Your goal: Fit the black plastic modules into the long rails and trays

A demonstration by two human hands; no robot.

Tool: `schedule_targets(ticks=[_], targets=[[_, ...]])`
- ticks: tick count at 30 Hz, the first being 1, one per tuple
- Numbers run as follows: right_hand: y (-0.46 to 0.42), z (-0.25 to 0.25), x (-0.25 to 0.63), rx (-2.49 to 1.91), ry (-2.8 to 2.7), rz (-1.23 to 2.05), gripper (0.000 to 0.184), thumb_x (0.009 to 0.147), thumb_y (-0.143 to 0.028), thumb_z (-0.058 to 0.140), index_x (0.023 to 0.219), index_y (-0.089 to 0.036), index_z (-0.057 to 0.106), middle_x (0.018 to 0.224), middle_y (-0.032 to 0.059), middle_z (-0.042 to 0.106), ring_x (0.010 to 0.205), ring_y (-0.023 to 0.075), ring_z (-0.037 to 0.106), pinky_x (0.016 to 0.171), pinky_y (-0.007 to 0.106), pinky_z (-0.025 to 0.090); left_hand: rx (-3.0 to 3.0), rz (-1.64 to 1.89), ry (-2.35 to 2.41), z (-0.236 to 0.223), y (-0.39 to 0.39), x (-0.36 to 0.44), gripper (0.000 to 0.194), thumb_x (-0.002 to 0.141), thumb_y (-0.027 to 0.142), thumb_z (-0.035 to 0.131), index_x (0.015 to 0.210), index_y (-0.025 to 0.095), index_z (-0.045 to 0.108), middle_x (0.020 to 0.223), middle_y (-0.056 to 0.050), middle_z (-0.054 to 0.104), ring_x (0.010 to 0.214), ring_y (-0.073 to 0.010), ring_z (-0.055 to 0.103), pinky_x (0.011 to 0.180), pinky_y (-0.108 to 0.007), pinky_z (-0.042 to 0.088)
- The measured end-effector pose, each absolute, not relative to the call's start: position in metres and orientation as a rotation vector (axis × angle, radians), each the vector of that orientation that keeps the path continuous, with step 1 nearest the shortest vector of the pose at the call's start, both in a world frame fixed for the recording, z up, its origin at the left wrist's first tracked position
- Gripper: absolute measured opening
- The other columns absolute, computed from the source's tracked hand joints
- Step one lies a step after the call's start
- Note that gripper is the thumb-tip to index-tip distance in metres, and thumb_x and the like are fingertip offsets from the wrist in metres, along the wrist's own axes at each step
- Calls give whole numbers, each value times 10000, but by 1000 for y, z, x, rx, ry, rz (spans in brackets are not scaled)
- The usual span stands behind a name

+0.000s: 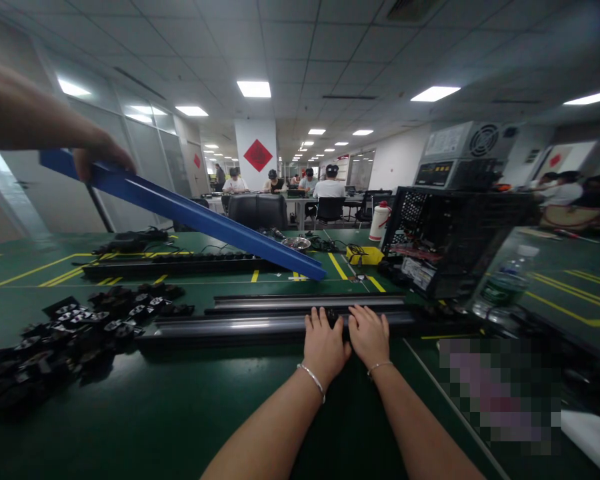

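Note:
My left hand [326, 343] lies palm down over the near long black channel [230, 327], its fingers stretched and slightly apart across the top. Close beside it, my right hand [370, 337] rests on the same channel, fingers stretched forward. Between my fingertips a small black part [333, 313] partly shows; its kind I cannot make out. Just behind runs a second long channel [305, 302] with a shiny grey inside. Another person's hand [105, 157] reaches in from the left, holding a long blue channel-shaped strip [195, 217] that slopes down to the right.
A pile of small black parts [95, 327] lies at left. Behind stands a filled black rail [170, 265]. To the right are an open computer case [450, 233] with power supplies [467, 147] on top, a plastic bottle [507, 280] and a yellow tray [364, 255].

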State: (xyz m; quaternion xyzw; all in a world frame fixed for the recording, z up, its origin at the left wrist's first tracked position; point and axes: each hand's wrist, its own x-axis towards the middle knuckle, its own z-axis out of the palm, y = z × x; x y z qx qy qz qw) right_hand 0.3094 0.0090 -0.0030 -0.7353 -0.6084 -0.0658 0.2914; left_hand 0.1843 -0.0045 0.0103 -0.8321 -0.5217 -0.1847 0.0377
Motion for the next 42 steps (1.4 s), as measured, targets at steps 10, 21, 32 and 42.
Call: schedule_targets(ticks=[10, 21, 32, 42], targets=[[8, -2, 309, -1966, -1623, -146, 442, 899, -339, 253, 1146, -210, 597, 1270, 41, 544, 1230, 202, 399, 1063, 476, 136, -2542, -575, -1680, 14, -3, 188, 537, 809, 537, 432, 1267, 260, 477, 1386, -167, 397, 1296, -367, 298, 1014, -529, 254], [9, -3, 310, -1981, -1627, -155, 449, 901, -340, 236, 1154, -225, 589, 1272, 41, 542, 1230, 192, 395, 1057, 476, 145, -2512, -665, -1634, 9, -1, 179, 486, 825, 515, 436, 1217, 241, 521, 1370, -156, 424, 1292, -315, 330, 1028, -461, 290], [9, -4, 310, -1968, -1617, -156, 453, 903, -336, 230, 1166, -221, 581, 1277, 47, 538, 1230, 190, 395, 1056, 477, 147, -2457, -716, -1589, 5, 0, 162, 472, 842, 503, 415, 1217, 237, 521, 1360, -152, 438, 1287, -298, 346, 1030, -438, 306], [10, -6, 312, -1967, -1622, -183, 465, 907, -352, 217, 1162, -221, 584, 1267, 42, 547, 1224, 193, 402, 1053, 474, 155, -2438, -700, -1622, 7, -1, 145, 456, 850, 496, 404, 1217, 252, 523, 1365, -125, 442, 1286, -286, 348, 1031, -451, 302]])
